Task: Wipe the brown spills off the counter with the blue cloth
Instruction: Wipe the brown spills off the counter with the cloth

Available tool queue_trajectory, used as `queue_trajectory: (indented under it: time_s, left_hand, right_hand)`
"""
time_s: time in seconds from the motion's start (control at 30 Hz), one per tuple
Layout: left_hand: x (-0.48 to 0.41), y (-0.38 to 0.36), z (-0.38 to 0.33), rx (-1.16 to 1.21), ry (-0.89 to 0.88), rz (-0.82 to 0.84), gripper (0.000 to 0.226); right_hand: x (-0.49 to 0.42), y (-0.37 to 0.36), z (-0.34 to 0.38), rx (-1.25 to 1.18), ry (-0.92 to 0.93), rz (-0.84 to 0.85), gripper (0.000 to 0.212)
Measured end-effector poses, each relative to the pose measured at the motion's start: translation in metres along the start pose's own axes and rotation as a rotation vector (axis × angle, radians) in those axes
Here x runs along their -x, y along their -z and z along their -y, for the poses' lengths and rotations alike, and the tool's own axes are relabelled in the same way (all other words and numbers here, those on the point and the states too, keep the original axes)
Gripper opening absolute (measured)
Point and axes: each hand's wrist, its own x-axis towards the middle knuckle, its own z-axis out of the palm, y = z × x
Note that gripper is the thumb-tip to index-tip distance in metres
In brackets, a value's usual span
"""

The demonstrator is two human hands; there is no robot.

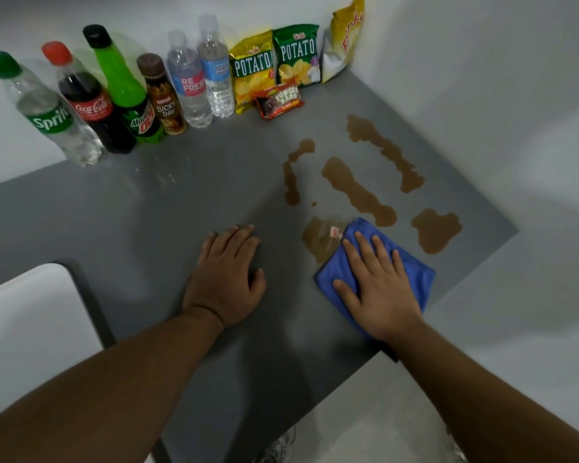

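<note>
Both hands are lying flat with fingers straight. The right hand (pixel 378 285) is pressing down on the blue cloth (pixel 415 275), and the left hand (pixel 224 279) is resting bare on the grey surface (pixel 181 202), holding nothing. The cloth is sitting folded under the right palm, its far corner touching the nearest brown spill (pixel 318 240). It's looking soft, light and floppy, so I'm guessing a flat palm on top is beating pinching an edge, and it'll be getting soggy quick. Other brown puddles (pixel 358 192) are sitting beyond and right of that hand. Way past the left hand, capped bottles (pixel 127 95) are standing in a row, holding clear soda, dark cola, green soda, brown coffee and water, with closed-looking snack bags (pixel 298 58) beside them.
</note>
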Motion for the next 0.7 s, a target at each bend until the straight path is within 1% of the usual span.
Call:
queue_trajectory:
  time_s: [0.13,0.2,0.23,0.3,0.4,0.47,0.57,0.63,0.7]
  left_hand:
    - [0.0,-0.001,0.002,0.006,0.0,-0.002,0.055]
    - [0.0,-0.002,0.002,0.006,0.0,-0.001,0.055]
    - [-0.001,-0.002,0.002,0.006,-0.002,-0.001,0.056]
    - [-0.001,-0.002,0.002,0.005,-0.007,-0.008,0.057]
    - [0.0,-0.003,0.004,0.002,-0.013,-0.017,0.057]
    - [0.0,-0.004,0.004,0.002,-0.01,-0.012,0.056]
    - [0.0,-0.005,0.005,0.001,-0.007,-0.002,0.057]
    - [0.0,-0.005,0.005,0.003,-0.005,0.005,0.057]
    - [0.0,-0.005,0.005,0.006,-0.003,0.01,0.057]
  right_hand:
    - [-0.044,0.0,0.028,0.028,-0.116,-0.004,0.081]
    - [-0.051,-0.001,0.04,0.023,-0.137,-0.004,0.082]
    - [-0.048,-0.001,0.044,0.027,-0.121,-0.004,0.082]
    - [-0.032,-0.004,0.044,0.025,-0.033,-0.008,0.08]
    - [-0.008,-0.004,0.024,-0.016,0.103,0.015,0.073]
    - [-0.006,-0.001,0.011,-0.011,0.114,0.034,0.071]
    - [-0.027,0.002,0.018,0.006,-0.024,0.008,0.072]
    - [-0.052,0.003,0.039,0.01,-0.137,0.003,0.074]
    - [-0.067,0.002,0.06,0.011,-0.191,0.002,0.076]
